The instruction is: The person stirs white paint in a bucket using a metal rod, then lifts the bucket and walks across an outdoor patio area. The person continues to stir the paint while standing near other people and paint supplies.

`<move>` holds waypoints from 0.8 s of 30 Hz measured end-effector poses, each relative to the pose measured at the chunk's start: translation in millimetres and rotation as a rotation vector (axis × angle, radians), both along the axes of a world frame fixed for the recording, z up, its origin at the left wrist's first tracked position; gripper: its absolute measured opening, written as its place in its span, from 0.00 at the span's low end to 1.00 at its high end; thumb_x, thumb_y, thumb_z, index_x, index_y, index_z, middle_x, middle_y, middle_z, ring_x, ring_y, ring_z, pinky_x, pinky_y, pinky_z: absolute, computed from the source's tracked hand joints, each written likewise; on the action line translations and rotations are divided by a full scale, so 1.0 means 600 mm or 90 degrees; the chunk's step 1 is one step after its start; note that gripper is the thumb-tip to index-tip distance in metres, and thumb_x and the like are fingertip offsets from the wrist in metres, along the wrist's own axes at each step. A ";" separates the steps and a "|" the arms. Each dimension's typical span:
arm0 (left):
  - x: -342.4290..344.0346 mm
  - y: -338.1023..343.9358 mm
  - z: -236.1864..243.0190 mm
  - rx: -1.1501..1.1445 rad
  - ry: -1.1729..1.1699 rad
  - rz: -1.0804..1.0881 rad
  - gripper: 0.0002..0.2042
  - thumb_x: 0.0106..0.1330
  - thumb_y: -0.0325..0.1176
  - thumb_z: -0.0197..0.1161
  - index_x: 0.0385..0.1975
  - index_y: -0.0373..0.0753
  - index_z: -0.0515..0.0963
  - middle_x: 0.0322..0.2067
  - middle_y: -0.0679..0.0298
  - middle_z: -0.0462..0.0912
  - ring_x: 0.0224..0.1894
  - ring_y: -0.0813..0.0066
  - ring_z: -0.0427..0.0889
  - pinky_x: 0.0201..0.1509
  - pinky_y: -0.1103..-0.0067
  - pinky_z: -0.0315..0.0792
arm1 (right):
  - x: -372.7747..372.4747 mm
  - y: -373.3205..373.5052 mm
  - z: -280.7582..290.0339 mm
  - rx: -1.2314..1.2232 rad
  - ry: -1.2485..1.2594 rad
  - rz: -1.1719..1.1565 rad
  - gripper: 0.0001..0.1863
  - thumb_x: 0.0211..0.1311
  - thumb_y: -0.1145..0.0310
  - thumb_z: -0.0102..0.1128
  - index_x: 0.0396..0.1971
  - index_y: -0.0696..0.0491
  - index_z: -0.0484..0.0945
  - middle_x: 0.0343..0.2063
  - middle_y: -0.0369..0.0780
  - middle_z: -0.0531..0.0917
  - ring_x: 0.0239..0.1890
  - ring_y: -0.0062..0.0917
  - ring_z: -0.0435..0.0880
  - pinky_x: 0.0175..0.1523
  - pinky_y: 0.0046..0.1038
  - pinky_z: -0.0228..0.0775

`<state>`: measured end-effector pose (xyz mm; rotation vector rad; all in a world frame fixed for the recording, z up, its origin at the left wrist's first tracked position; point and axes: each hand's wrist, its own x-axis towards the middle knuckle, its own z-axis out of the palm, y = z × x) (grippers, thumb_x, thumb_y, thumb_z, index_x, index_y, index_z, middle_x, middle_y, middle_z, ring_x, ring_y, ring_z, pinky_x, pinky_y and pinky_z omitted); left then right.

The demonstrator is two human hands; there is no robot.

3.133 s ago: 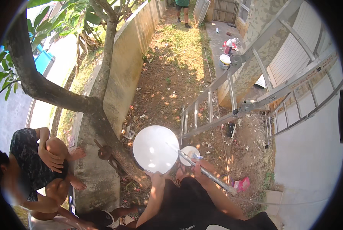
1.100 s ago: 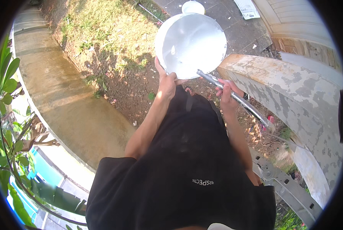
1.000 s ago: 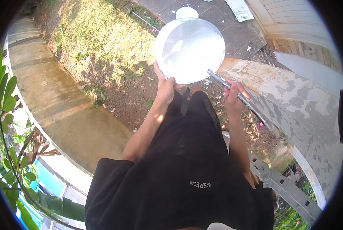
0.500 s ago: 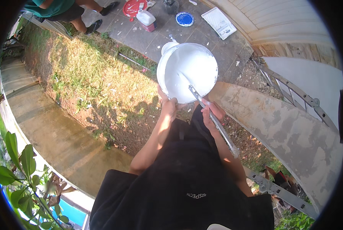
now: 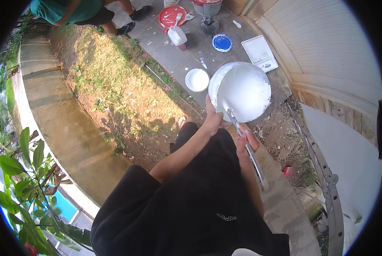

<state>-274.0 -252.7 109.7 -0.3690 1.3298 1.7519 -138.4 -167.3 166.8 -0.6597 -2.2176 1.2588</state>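
A large white bucket [image 5: 213,87] of white paint [image 5: 246,94] hangs tilted in front of me. My left hand [image 5: 215,118] is closed on its near left side, by the rim. In my right hand [image 5: 247,143] is a long metal rod [image 5: 254,161], fingers wrapped round it just below the bucket's near edge. The rod's far end reaches over the rim to the paint, and whether its tip is under the surface is hard to see. Just left of the bucket, a small white tub [image 5: 197,80] with white inside stands on the paving.
Beyond lie a blue lid [image 5: 222,42], paint tray [image 5: 260,52], jug [image 5: 177,36] and red lid [image 5: 167,19] with a brush [image 5: 179,17]. A person [image 5: 84,10] stands far left. A metal ladder [image 5: 327,179] and a mottled plank [image 5: 280,200] are at right, a concrete ledge [image 5: 54,111] at left.
My view has turned, and the bucket sits farther right, over the paving. The small tub, partly hidden behind the bucket before, shows whole. Both hands keep their hold.
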 end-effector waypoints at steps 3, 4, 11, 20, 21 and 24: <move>-0.008 0.055 0.012 0.000 -0.101 -0.017 0.50 0.58 0.10 0.42 0.73 0.58 0.23 0.70 0.47 0.47 0.63 0.42 0.71 0.44 0.58 0.87 | 0.009 0.085 0.022 0.031 -0.036 -0.059 0.16 0.68 0.67 0.51 0.38 0.64 0.83 0.24 0.44 0.83 0.20 0.25 0.81 0.27 0.25 0.74; -0.007 0.087 0.018 -0.017 -0.087 -0.018 0.50 0.58 0.10 0.43 0.73 0.58 0.23 0.70 0.46 0.47 0.62 0.43 0.71 0.44 0.59 0.87 | 0.004 0.109 0.023 0.025 -0.026 -0.084 0.16 0.69 0.67 0.51 0.39 0.65 0.82 0.25 0.44 0.84 0.20 0.25 0.81 0.28 0.25 0.75; -0.046 0.227 0.033 -0.057 -0.055 -0.099 0.53 0.59 0.14 0.49 0.73 0.62 0.21 0.70 0.36 0.38 0.55 0.39 0.76 0.34 0.65 0.89 | -0.031 0.214 0.022 -0.053 -0.045 -0.126 0.17 0.69 0.70 0.48 0.40 0.67 0.82 0.26 0.46 0.83 0.22 0.25 0.81 0.30 0.25 0.77; -0.101 0.345 0.011 -0.067 -0.075 -0.092 0.51 0.56 0.11 0.48 0.75 0.58 0.28 0.69 0.47 0.51 0.66 0.41 0.64 0.41 0.59 0.88 | -0.071 0.382 0.023 -0.088 -0.066 -0.226 0.17 0.68 0.69 0.48 0.39 0.67 0.82 0.26 0.44 0.84 0.19 0.22 0.77 0.29 0.23 0.74; -0.117 0.357 0.007 -0.079 -0.071 -0.086 0.52 0.55 0.11 0.48 0.75 0.58 0.29 0.69 0.47 0.51 0.67 0.41 0.63 0.40 0.59 0.88 | -0.092 0.398 0.015 -0.070 -0.045 -0.208 0.17 0.68 0.69 0.48 0.38 0.67 0.82 0.28 0.45 0.84 0.19 0.21 0.77 0.29 0.22 0.74; -0.154 0.393 -0.003 -0.081 -0.059 -0.107 0.53 0.55 0.11 0.48 0.74 0.60 0.28 0.69 0.47 0.50 0.68 0.43 0.62 0.48 0.55 0.84 | -0.136 0.428 0.004 -0.078 -0.049 -0.129 0.17 0.67 0.70 0.48 0.38 0.68 0.81 0.29 0.46 0.85 0.19 0.21 0.77 0.30 0.22 0.74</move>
